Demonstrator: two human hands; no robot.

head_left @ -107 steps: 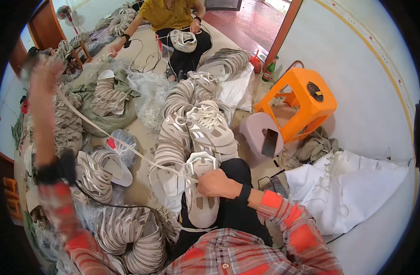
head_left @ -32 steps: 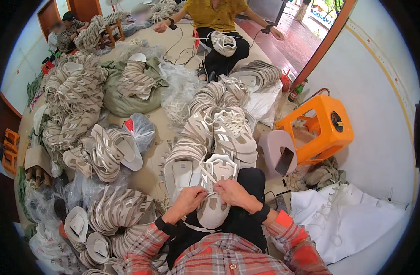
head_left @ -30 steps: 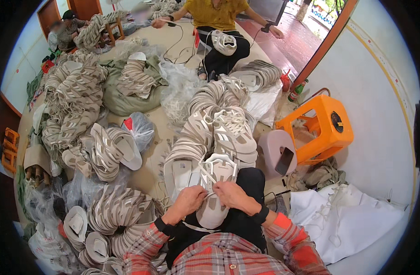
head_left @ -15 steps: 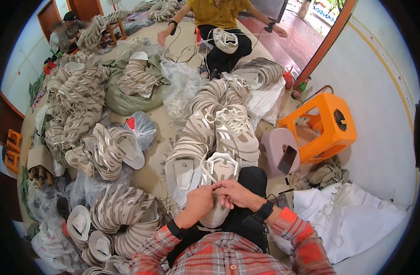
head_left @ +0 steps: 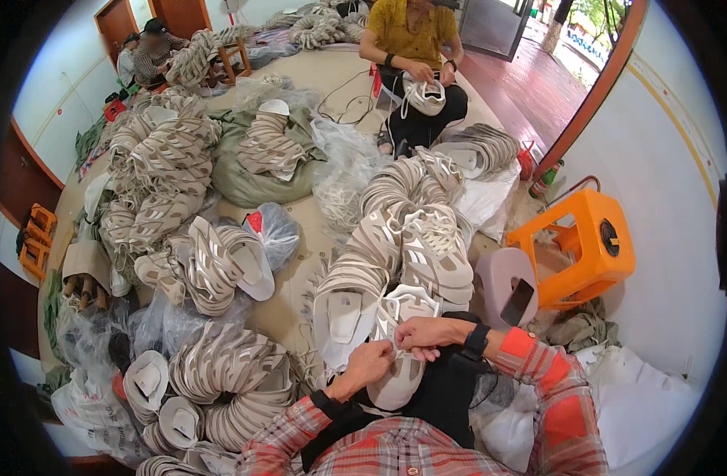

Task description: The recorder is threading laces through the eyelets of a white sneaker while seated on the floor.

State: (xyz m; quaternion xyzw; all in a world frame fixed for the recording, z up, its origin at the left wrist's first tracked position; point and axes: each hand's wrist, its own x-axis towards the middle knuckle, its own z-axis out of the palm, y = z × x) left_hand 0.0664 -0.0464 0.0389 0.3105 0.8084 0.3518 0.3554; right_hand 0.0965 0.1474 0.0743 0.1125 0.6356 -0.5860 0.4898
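Observation:
A beige-and-white sneaker upper point(head_left: 397, 389) rests across my lap with its toe toward me. My left hand point(head_left: 367, 365) is closed at the left side of its lacing, the fingertips pinched together. From the right, my right hand point(head_left: 424, 335) reaches over the eyelets, thumb and forefinger pinched close to the left hand's fingertips. Both pinches appear to be on the shoelace, though the thin lace is hard to make out between the fingers. Just beyond lies another laced sneaker point(head_left: 436, 252), beside a curved row of nested shoe uppers point(head_left: 352, 278).
Piles of nested uppers point(head_left: 221, 369) lie at left. On the right stand an orange stool point(head_left: 597, 246) and a pale plastic stool point(head_left: 498, 274) with a phone point(head_left: 519, 303) on it. White cloth point(head_left: 641, 404) lies at lower right. A co-worker point(head_left: 411, 47) sits opposite, handling a shoe.
The whole view has shifted, so things appear further right. My hands stay at the lacing, fingertips now slightly apart. The co-worker's spread arms have come together at the shoe.

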